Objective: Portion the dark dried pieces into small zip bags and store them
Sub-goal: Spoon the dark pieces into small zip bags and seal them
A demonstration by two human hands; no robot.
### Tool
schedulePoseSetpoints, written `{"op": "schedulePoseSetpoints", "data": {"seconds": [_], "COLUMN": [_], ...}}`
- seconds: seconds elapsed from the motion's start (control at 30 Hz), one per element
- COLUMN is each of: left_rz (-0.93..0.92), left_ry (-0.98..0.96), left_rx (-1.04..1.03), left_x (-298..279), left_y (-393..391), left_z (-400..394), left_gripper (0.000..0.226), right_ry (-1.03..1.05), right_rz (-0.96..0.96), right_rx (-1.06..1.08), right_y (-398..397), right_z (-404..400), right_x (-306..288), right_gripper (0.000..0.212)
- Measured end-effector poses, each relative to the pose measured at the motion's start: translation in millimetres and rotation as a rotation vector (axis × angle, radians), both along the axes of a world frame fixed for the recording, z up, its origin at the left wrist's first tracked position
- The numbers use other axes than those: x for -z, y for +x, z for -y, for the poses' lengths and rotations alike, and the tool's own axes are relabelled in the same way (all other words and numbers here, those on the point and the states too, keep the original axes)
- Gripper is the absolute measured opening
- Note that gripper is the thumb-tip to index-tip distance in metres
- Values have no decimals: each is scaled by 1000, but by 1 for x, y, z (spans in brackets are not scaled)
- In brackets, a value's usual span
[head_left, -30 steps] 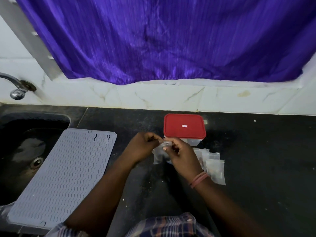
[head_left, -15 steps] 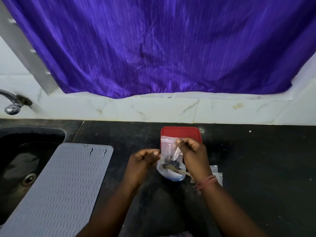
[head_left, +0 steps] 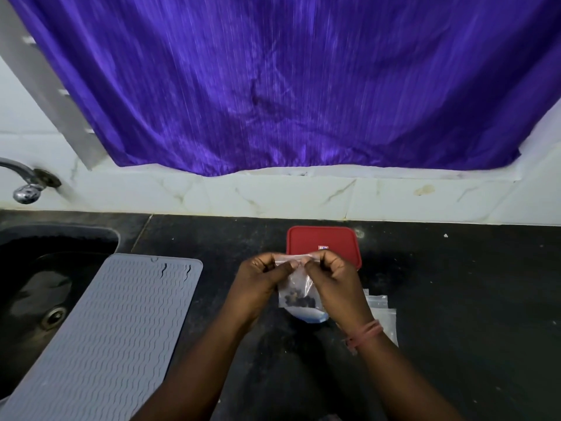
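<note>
A small clear zip bag (head_left: 299, 284) hangs upright between my hands above the black counter, with dark dried pieces (head_left: 299, 300) gathered at its bottom. My left hand (head_left: 261, 279) pinches the bag's top edge on the left and my right hand (head_left: 332, 276) pinches it on the right. Under the bag a small pale bowl (head_left: 312, 318) shows partly. A container with a red lid (head_left: 323, 246) stands just behind my hands. Several more clear zip bags (head_left: 384, 314) lie on the counter by my right wrist.
A grey ribbed mat (head_left: 100, 329) lies on the left, reaching over the dark sink (head_left: 33, 287). A chrome tap (head_left: 25, 189) juts from the wall at far left. A purple curtain (head_left: 288, 86) hangs above the white tiled ledge.
My left hand has come up to the bag's top edge, so both hands now pinch it. The spoon seen in the bowl half a second ago is out of sight.
</note>
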State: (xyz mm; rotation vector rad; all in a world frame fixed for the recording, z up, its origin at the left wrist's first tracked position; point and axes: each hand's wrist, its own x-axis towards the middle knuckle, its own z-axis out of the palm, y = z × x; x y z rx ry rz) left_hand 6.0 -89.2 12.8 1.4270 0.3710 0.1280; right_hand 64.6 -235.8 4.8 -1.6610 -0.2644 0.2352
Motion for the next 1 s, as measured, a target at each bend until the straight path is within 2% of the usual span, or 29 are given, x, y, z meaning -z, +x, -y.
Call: {"op": "schedulePoseSetpoints", "data": {"seconds": [0.33, 0.5, 0.73, 1.0], "left_rz": [20, 12, -22, 13], "left_ry": [220, 247, 71, -42], "left_rx": [6, -22, -55, -100], "left_x": [-6, -5, -7, -6], "left_y": [-2, -1, 0, -1], "left_z": [3, 0, -1, 1], "left_gripper": [16, 15, 9, 11], "right_ry": [13, 73, 101, 117], "right_rz": [14, -21, -56, -96], "right_rx": [-46, -42, 123, 145], "right_y": [-12, -14, -1, 4], "right_z": [-6, -8, -2, -1], "right_x": [-8, -8, 7, 6], "right_gripper": [15, 16, 10, 11]}}
